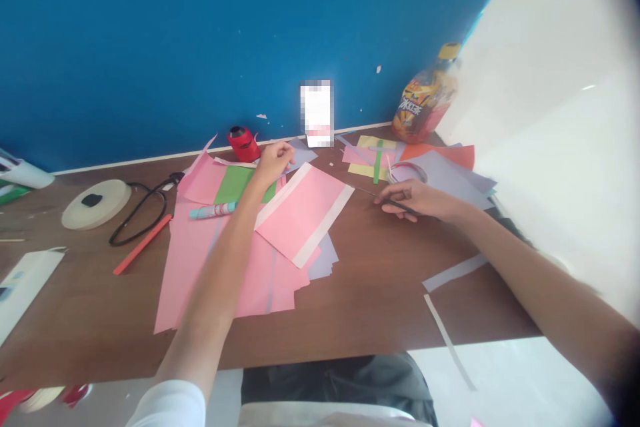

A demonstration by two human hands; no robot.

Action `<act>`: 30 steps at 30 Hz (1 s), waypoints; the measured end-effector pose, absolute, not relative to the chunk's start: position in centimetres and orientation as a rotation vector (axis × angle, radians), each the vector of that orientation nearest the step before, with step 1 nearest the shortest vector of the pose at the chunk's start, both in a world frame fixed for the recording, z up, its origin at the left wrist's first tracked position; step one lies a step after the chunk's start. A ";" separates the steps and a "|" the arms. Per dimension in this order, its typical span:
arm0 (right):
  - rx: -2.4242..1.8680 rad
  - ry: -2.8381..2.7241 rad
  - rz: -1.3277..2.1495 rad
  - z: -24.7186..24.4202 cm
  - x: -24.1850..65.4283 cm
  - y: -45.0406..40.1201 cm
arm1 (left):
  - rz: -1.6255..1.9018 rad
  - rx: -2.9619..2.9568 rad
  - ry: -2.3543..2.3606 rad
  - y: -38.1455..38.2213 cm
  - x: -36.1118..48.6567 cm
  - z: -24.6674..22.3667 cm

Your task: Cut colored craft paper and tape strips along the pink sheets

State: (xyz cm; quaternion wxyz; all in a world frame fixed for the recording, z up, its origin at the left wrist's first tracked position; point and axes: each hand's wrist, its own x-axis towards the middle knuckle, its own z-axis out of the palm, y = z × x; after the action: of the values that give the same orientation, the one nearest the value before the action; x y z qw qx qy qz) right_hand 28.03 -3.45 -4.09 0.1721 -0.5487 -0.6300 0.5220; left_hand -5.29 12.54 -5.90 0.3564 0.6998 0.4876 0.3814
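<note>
My left hand (276, 159) is over the back of the desk, fingers curled inward, close to pale purple paper (303, 153) and a red container with a black top (243, 144). Whether anything is between those fingers is hidden. My right hand (407, 199) is closed around a slim tool with a dark handle (401, 206) and a thin metal tip pointing left; its exact kind does not show. Between the hands lies a pink paper piece with pale bands along two edges (306, 215). It rests on larger pink sheets (200, 280), near a light-blue tube (213, 211).
A tape roll (417, 172) and coloured papers (440, 170) lie at right, before a drink bottle (425, 100). Paper strips (453, 272) are near the front edge. Leftward are a white disc (97, 204), black cord (117, 240) and red stick (143, 245). A blurred phone-like object (317, 113) leans on the blue wall.
</note>
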 end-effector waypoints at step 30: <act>-1.380 -1.336 1.175 -4.8 26.0 -3.7 | 0.435 1.442 0.823 9.7 -6.9 -1.4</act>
State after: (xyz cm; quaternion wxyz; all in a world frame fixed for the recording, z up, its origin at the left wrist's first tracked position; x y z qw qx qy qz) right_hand 25.98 -3.72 -4.80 0.4306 -0.5532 -0.5355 0.4709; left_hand -6.90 9.66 -1.38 0.6539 0.6355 0.3630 0.1918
